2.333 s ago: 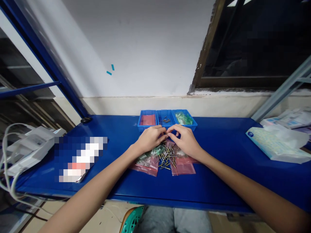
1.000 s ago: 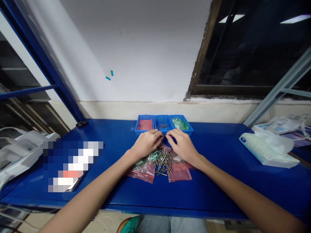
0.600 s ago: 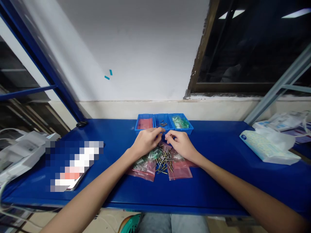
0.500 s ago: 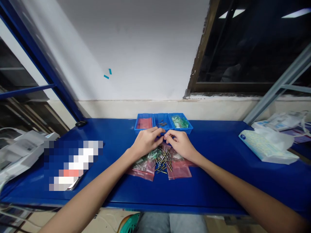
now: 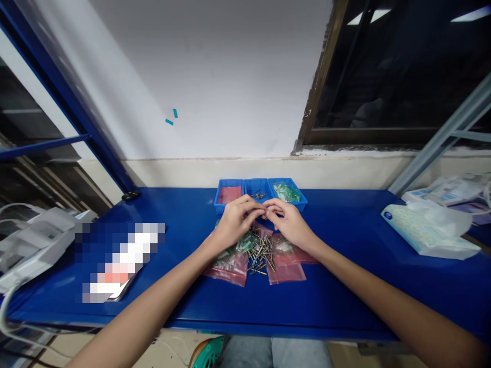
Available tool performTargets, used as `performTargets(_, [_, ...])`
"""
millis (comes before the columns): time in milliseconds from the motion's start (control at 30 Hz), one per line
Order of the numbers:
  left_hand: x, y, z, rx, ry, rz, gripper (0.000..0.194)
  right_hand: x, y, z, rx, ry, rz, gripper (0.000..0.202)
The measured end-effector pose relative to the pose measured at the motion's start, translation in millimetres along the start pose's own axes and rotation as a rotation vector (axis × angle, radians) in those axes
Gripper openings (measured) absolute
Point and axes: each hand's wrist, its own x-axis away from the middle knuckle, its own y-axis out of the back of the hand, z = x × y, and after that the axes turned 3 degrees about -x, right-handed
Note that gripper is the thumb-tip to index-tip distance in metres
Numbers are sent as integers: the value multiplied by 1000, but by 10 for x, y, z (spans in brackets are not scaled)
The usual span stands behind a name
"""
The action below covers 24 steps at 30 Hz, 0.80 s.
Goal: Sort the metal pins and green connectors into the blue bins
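Note:
Over the blue table, my left hand [image 5: 238,217] and my right hand [image 5: 286,220] meet at the fingertips, both pinched closed. Whatever lies between them is too small to make out. Just below the hands is a loose pile of thin metal pins [image 5: 261,254], silver and brass-coloured. Pink zip bags [image 5: 288,273] lie to the right of the pile, partly under my right wrist. Another pink bag [image 5: 233,276] lies on the left, with small clear and green pieces [image 5: 230,259] on it. My left forearm covers part of that bag.
Three joined blue bins stand behind my hands: pink bags [image 5: 230,194] on the left, a few pins [image 5: 258,194] in the middle, green packets [image 5: 286,192] on the right. A tissue pack [image 5: 429,232] is at right. A blurred-out phone-like object [image 5: 126,266] and white devices [image 5: 46,240] are at left.
My fingertips have come closer together, and the fingers of both hands have straightened a little. The whole view has shifted slightly. The pile and bags look the same.

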Motion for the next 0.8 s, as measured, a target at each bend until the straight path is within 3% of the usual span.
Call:
performTargets(300, [21,-44,-3,223,236,80,26,-1,4,27,3,27,28,10])
performTargets(567, [13,-23,16,173,202,102,22,17,-1,48,56,22,29,10])
performTargets(800, [16,-26,16,104,177,93,32,20,4,48,83,35,11,11])
